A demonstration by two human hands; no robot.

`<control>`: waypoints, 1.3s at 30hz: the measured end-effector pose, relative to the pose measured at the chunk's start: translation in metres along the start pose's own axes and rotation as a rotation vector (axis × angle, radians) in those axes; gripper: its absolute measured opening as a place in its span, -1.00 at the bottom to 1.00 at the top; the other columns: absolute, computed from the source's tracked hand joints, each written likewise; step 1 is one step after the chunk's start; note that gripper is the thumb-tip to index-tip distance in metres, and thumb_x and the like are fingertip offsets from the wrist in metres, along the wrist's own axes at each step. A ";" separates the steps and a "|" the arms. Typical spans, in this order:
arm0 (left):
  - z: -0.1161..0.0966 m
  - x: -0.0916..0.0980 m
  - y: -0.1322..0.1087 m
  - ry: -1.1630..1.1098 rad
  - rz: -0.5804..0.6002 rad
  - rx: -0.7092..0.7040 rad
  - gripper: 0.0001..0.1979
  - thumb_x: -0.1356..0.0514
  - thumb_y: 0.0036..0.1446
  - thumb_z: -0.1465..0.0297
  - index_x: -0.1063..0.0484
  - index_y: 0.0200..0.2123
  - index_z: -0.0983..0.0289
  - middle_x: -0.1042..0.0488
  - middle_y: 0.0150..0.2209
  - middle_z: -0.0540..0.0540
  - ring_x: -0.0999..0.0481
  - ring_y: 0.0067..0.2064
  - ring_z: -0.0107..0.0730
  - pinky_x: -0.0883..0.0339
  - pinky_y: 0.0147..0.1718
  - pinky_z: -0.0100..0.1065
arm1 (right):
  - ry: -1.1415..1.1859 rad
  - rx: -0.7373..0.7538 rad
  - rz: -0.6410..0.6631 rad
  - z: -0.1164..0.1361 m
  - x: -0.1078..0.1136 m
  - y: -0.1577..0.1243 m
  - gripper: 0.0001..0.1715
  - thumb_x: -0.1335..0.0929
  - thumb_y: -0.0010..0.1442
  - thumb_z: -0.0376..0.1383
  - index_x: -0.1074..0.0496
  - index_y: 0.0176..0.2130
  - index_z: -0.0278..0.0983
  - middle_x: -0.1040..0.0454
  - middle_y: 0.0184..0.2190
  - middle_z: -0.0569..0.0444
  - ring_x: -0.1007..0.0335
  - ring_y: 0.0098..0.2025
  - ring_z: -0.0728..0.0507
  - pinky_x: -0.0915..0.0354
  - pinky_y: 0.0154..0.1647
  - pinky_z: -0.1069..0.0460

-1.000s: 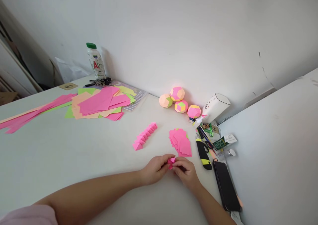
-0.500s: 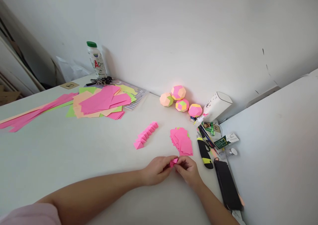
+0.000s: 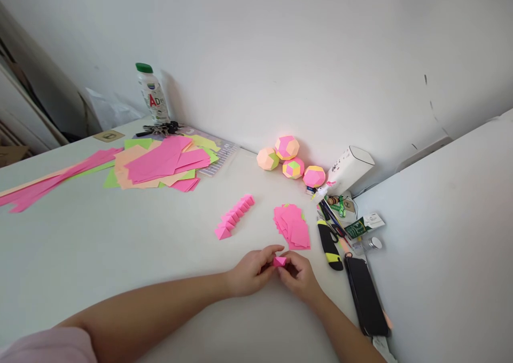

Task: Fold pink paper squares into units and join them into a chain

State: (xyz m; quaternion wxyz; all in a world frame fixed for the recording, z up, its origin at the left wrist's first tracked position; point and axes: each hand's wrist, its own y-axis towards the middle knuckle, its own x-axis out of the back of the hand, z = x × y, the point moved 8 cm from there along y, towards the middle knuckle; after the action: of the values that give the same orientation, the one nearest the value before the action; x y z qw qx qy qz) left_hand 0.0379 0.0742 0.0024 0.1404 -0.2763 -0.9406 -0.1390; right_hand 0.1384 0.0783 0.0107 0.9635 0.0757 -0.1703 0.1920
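A small folded pink paper piece is held between both hands near the front of the table. My left hand pinches its left side, with the index finger raised a little above it. The fingertips of my right hand grip its right side. Just beyond the hands lies a loose stack of pink paper sheets, with a bit of green at its edges. To the left of that stack, a slanting row of folded pink paper units stands nested together.
Several paper balls sit by the wall. On the right are a utility knife, a black phone and a small jar. Coloured paper sheets, paper strips, keys and a bottle occupy the far left.
The folded paper has turned, so a broader face shows toward me. My left index finger has lifted off its top. The whole view has shifted slightly.
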 end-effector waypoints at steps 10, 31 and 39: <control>-0.002 -0.001 -0.001 0.042 0.022 -0.006 -0.56 0.04 0.08 0.51 -0.12 0.07 0.21 -0.18 -0.58 -0.12 -0.18 -0.53 -0.48 -0.13 -0.50 -0.46 | 0.021 0.016 -0.031 0.004 0.005 0.000 -0.93 -0.30 0.00 -0.38 -0.38 -0.48 -0.29 -0.34 -0.55 0.11 -0.20 -0.54 -0.03 -0.16 -0.55 0.09; 0.006 0.000 -0.001 -0.338 -0.002 0.103 -0.59 -0.02 0.10 0.42 -0.17 0.05 0.26 -0.08 -0.55 -0.13 -0.16 -0.50 -0.49 -0.15 -0.47 -0.43 | 0.137 -0.098 0.018 -0.003 0.004 0.002 -0.93 -0.28 -0.01 -0.38 -0.32 -0.51 -0.30 -0.23 -0.61 0.17 -0.09 -0.58 0.01 -0.04 -0.57 0.10; 0.007 0.005 -0.002 -0.398 -0.030 0.149 -0.65 -0.01 0.13 0.38 -0.21 0.02 0.26 -0.06 -0.53 -0.12 -0.10 -0.50 -0.51 -0.11 -0.49 -0.44 | 0.089 -0.028 -0.030 -0.006 0.009 -0.002 -0.90 -0.25 0.04 -0.42 -0.30 -0.48 -0.28 -0.30 -0.60 0.15 -0.21 -0.56 -0.02 -0.15 -0.56 0.11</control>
State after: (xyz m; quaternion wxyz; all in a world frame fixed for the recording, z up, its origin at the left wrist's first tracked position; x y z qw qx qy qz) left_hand 0.0322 0.0774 -0.0026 -0.0305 -0.2731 -0.9614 -0.0139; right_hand 0.1490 0.0812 0.0082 0.9739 0.0562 -0.1288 0.1782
